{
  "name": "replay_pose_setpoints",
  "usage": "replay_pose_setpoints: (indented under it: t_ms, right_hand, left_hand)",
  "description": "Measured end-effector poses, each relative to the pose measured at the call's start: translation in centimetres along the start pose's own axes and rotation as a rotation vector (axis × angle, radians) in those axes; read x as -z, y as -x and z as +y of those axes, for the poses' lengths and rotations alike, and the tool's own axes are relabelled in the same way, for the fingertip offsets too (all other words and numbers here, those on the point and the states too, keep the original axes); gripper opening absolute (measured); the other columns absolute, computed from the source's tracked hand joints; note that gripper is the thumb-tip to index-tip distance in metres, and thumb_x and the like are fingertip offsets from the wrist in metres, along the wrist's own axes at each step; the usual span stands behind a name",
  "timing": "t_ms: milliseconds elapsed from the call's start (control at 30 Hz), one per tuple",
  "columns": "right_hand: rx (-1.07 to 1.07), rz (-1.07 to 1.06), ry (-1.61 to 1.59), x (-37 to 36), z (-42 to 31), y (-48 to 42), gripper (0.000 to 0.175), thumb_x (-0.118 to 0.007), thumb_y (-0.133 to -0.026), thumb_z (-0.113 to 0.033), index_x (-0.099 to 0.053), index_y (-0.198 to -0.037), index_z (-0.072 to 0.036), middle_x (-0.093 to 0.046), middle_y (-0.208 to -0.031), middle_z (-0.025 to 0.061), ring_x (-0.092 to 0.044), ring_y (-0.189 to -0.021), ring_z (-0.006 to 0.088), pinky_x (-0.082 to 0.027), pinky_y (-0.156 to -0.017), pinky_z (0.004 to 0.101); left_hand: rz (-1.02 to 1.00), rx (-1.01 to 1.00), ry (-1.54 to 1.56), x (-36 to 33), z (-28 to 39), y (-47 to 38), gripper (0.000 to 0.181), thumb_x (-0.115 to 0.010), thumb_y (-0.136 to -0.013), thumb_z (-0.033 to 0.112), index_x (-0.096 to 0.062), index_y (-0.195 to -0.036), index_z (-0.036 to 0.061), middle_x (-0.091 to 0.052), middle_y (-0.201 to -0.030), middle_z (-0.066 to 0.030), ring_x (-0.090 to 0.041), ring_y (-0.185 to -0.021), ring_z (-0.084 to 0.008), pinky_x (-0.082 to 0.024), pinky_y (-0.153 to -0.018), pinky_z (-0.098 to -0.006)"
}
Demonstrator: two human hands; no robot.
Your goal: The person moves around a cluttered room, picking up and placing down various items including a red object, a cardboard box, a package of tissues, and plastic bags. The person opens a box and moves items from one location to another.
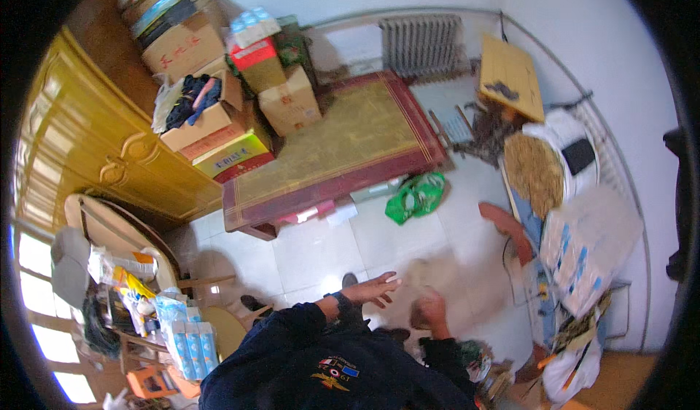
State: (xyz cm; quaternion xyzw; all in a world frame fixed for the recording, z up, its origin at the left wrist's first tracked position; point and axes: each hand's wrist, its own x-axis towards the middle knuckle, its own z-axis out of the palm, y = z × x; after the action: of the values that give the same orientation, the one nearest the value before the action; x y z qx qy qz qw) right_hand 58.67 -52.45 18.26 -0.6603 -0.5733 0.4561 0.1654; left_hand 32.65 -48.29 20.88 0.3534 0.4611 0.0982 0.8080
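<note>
My left hand (372,291) reaches out in front of my body with its fingers spread and nothing in it. A dark band circles that wrist. Close beside it, my right hand (433,307) is curled and blurred by motion. Something brownish shows at its side, but whether the fingers hold it is unclear. A pale, smeared shape (418,273) lies just beyond both hands, too blurred to name. Below them is the tiled floor (311,257), and my dark shoe (349,280) shows past the left wrist.
Ahead stands a low table (350,131) with cardboard boxes (290,101) at its left end. A green plastic bag (415,197) lies on the floor before it. Left are a wooden cabinet (120,142) and blue-and-white cartons (194,350); right, a wrapped pale slab (590,246).
</note>
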Motion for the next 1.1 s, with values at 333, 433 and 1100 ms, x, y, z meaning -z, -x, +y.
replay_pose_setpoints:
  t_ms: [333,433,1100]
  right_hand:
    - [0.828,-0.102,0.23,-7.3,-30.8,-9.1,0.072,-0.082,-0.075,-0.014,-0.052,-0.14,-0.006,-0.051,-0.14,0.0189,-0.05,-0.127,0.0385,-0.04,-0.109,0.0446]
    - [0.915,-0.028,0.319,-8.7,-34.0,-12.3,0.074,-0.082,-0.075,-0.02,-0.052,-0.143,-0.011,-0.046,-0.146,0.0178,-0.046,-0.132,0.039,-0.039,-0.111,0.0468]
    - [0.15,-0.14,0.726,3.2,-11.6,-37.4,0.037,-0.066,-0.082,-0.04,-0.066,-0.105,-0.01,-0.066,-0.106,0.0142,-0.063,-0.101,0.0352,-0.049,-0.082,0.0523]
  left_hand:
    - [-0.03,-0.426,0.98,19.2,6.5,5.8,0.044,-0.041,-0.109,0.038,-0.052,-0.135,0.0045,-0.062,-0.132,-0.0125,-0.062,-0.121,-0.0268,-0.048,-0.107,-0.044]
    - [-0.214,-0.456,1.089,22.0,8.0,7.2,0.049,-0.042,-0.107,0.045,-0.053,-0.135,0.0071,-0.061,-0.133,-0.0152,-0.057,-0.126,-0.0293,-0.043,-0.112,-0.0473]
    - [0.74,-0.981,1.075,63.6,50.5,12.8,0.115,-0.069,-0.08,0.074,-0.005,-0.162,0.0242,-0.012,-0.158,-0.027,-0.014,-0.147,-0.0526,-0.031,-0.11,-0.0669]
